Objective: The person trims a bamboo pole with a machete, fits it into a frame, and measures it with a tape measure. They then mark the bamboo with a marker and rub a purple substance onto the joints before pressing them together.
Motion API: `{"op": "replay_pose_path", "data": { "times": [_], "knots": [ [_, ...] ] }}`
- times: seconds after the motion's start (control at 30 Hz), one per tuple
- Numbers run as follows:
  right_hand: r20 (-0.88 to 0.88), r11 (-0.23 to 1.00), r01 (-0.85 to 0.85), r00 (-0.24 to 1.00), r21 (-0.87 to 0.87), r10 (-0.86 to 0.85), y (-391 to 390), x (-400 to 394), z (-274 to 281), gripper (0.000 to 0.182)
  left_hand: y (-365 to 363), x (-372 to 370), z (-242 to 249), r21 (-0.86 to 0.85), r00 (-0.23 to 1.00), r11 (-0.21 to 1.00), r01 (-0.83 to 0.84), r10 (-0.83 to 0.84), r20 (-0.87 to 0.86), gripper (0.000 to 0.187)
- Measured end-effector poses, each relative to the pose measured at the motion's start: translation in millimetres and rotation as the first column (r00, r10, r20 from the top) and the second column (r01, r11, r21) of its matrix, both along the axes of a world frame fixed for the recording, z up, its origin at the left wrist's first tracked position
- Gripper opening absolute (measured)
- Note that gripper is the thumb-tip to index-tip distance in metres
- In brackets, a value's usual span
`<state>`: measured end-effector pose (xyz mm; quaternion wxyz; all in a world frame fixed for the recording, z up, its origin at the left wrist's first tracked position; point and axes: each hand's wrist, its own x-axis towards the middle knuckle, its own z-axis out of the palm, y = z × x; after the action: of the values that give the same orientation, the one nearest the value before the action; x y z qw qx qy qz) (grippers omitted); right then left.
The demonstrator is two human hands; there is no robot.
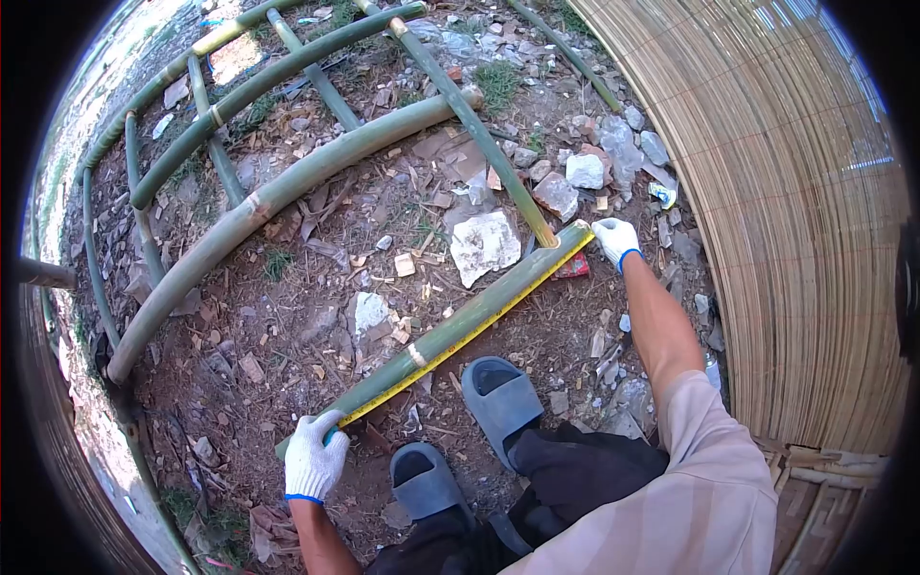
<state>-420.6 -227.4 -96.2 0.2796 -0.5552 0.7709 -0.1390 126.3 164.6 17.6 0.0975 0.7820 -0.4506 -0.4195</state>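
Observation:
A green bamboo pole (494, 295) lies slantwise in front of my feet, with a pale node ring near its middle. Along its near edge stretches a yellow tape measure (471, 333). My left hand (314, 460), in a white glove, is closed at the pole's left part around the tape's teal case, which mostly hides in the palm. At the pole's right end, my gloved right hand (615, 240) pinches the end of the tape. A thinner bamboo pole (491, 158) meets the long pole near that right end.
A bamboo framework (316, 153) of curved and crossing poles spans the upper left. To the right stands a bamboo slat screen (776, 192). White rocks (484, 247), rubble and wood chips litter the ground. My grey sandals (501, 402) are just below the pole.

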Motion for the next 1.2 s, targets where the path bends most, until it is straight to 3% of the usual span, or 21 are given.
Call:
{"op": "replay_pose_path", "data": {
  "times": [0.07, 0.2, 0.27, 0.3, 0.4, 0.5, 0.6, 0.63, 0.83, 1.07, 1.1, 1.2],
  "knots": [
    [0.084, 0.997, 0.046, 0.995, 0.066, -0.052, 2, 2, -2, 0.028, -1, 5, 1, 0.020, 0.999, 1.000, -0.017, 0.016, 0.050, 0.034],
    [0.066, 0.999, -0.021, 0.998, -0.049, 0.024, 8, 9, -5, 0.031, -2, 3, 5, 0.152, 0.985, 0.988, -0.037, 0.010, 0.173, 0.033],
    [0.005, 1.000, -0.011, 1.000, 0.027, 0.011, 9, 18, 11, 0.024, 5, 5, -5, 0.162, 0.986, 0.986, 0.023, -0.050, 0.161, 0.033],
    [0.030, 0.993, -0.105, 0.994, -0.062, 0.107, 5, 0, -8, 0.026, 6, 8, 0, 0.221, 0.985, 0.975, 0.024, -0.060, 0.160, 0.032],
    [0.093, 0.995, -0.019, 0.996, 0.093, 0.010, -2, -5, -5, 0.028, 38, 37, -2, 0.233, 0.985, 0.969, -0.081, 0.043, 0.166, 0.030],
    [0.113, 0.983, -0.177, 0.979, 0.049, 0.171, -29, -49, -36, 0.035, 74, 77, 0, 0.309, 0.986, 0.940, -0.147, 0.115, 0.121, 0.036],
    [0.076, 0.990, -0.105, 0.992, 0.092, 0.098, -30, -44, -30, 0.037, 94, 101, -8, 0.339, 0.980, 0.921, -0.190, 0.156, 0.126, 0.039],
    [-0.001, 0.987, -0.135, 0.991, 0.083, 0.135, -33, -44, -30, 0.039, 95, 105, -10, 0.334, 0.982, 0.925, -0.180, 0.146, 0.123, 0.039],
    [0.016, 0.964, -0.257, 0.966, 0.073, 0.256, -54, -71, -51, 0.042, 108, 134, -38, 0.362, 0.977, 0.909, -0.206, 0.210, 0.029, 0.040],
    [0.029, 0.961, -0.265, 0.964, 0.076, 0.264, -60, -77, -59, 0.042, 132, 150, -66, 0.392, 0.965, 0.883, -0.260, 0.254, 0.067, 0.039],
    [-0.002, 0.959, -0.269, 0.963, 0.083, 0.270, -60, -76, -58, 0.035, 133, 149, -67, 0.397, 0.966, 0.882, -0.256, 0.247, 0.076, 0.039],
    [-0.029, 0.965, -0.250, 0.967, 0.075, 0.252, -60, -75, -58, 0.041, 134, 148, -69, 0.407, 0.966, 0.877, -0.257, 0.247, 0.079, 0.040]
  ]
}}
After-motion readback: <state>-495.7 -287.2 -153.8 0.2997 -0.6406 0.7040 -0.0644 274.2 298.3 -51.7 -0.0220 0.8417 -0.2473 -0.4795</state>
